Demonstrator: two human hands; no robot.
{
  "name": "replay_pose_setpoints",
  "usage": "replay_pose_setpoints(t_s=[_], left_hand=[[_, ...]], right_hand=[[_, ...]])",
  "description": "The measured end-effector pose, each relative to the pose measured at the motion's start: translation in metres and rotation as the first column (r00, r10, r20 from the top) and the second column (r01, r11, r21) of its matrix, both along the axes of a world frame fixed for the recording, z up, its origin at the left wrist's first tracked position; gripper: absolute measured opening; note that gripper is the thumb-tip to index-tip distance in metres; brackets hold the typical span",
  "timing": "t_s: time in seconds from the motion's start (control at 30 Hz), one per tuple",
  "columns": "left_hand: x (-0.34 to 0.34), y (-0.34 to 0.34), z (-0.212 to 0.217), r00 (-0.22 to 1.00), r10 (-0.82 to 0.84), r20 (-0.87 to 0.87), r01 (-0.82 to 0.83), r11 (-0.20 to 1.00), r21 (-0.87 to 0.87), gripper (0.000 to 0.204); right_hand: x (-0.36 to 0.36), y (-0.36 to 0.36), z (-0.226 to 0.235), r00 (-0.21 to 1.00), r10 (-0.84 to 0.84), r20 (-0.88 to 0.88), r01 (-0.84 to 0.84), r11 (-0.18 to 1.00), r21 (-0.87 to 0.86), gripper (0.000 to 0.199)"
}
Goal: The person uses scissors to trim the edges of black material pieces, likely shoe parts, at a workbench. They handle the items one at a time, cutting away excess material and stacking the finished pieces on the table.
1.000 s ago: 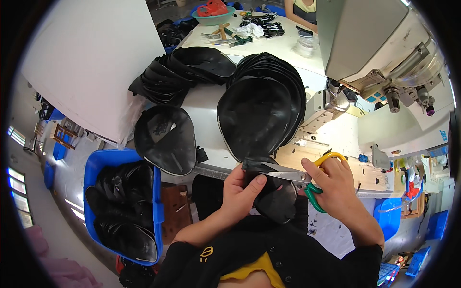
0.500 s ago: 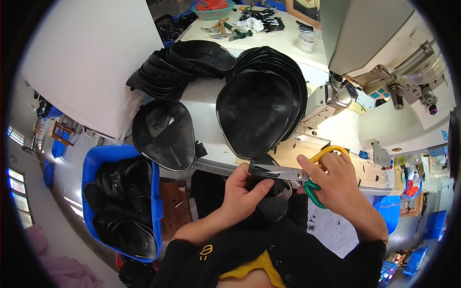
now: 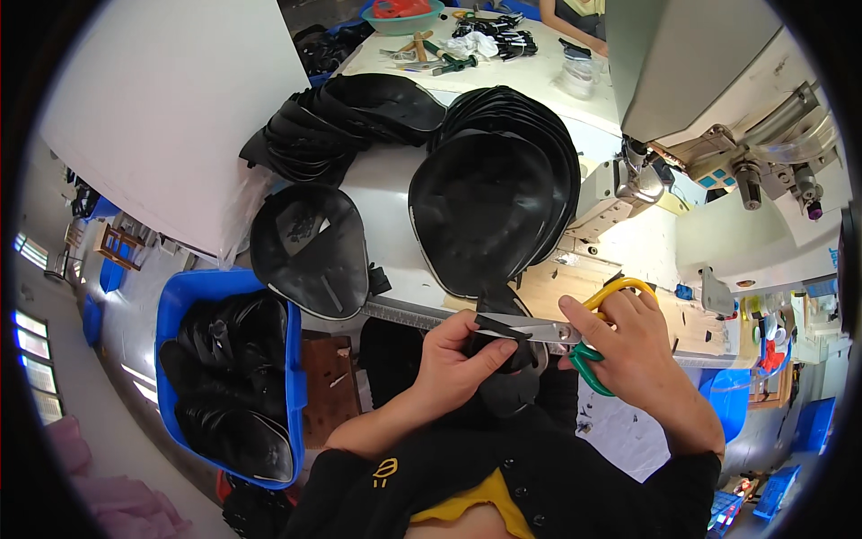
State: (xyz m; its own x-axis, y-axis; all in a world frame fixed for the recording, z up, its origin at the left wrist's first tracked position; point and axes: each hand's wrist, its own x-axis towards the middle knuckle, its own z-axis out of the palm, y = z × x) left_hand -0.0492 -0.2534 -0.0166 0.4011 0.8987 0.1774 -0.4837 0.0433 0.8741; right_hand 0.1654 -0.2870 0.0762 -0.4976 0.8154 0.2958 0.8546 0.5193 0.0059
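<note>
Took the sewing machine (image 3: 709, 99) as my reference. Well below it, nearest the body, my left hand (image 3: 453, 359) was pinched shut on a black fabric piece (image 3: 503, 346), thumb on top, fingers curled under. My guess is it was held taut so the edge met the blades cleanly.

Right hand (image 3: 628, 346), below the machine and just right of the piece, was closed through the loops of the scissors (image 3: 557, 331) (one handle yellow, one green). Blades pointed left, lying across the top of the piece, touching it. I couldn't tell how far the blades were parted; they looked nearly together.

The piece hung off the front edge of the white worktable (image 3: 395, 184), over my lap. Probably held there so trimmings would drop clear of the bench.

Left of the machine's needle end, a stack of black rounded panels (image 3: 494, 198) sat on the table, nested one on another, close enough to pull from. Further left, a single black panel (image 3: 310, 251) overhung the table edge. Beyond those, away from me, a looser heap of black pieces (image 3: 346, 121).

Well left of the machine and below table level, a blue bin (image 3: 224, 377) held more black pieces. Likely the drop point, since it sat just beside my left arm.

Farthest out, past the machine's left side, a second table (image 3: 530, 76) carried hand tools and a green bowl (image 3: 400, 16). Another person's sleeve showed at the top edge.
</note>
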Motion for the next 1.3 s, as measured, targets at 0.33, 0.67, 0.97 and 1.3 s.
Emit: replay_pose_setpoints(t_s=[0.33, 0.67, 0.97, 1.3], left_hand=[[-0.01, 0.008, -0.002, 0.984, 0.05, 0.171, 0.0, 0.958, -0.286, 0.021], [-0.012, 0.009, -0.003, 0.951, 0.116, 0.286, 0.005, 0.92, -0.391, 0.025], [-0.027, 0.013, -0.026, 0.967, 0.058, 0.246, 0.035, 0.933, -0.359, 0.036], [-0.017, 0.006, -0.023, 0.963, 0.157, 0.218, -0.061, 0.919, -0.39, 0.034]], right_hand=[[0.009, -0.001, -0.016, 0.988, -0.075, -0.135, 0.065, 0.995, -0.079, 0.064], [0.003, -0.006, -0.03, 0.998, -0.016, 0.057, 0.016, 1.0, 0.011, 0.058], [0.007, -0.011, -0.033, 0.935, -0.17, -0.312, 0.038, 0.921, -0.387, 0.068], [-0.014, -0.012, -0.056, 0.942, -0.133, -0.308, 0.042, 0.957, -0.286, 0.063]])
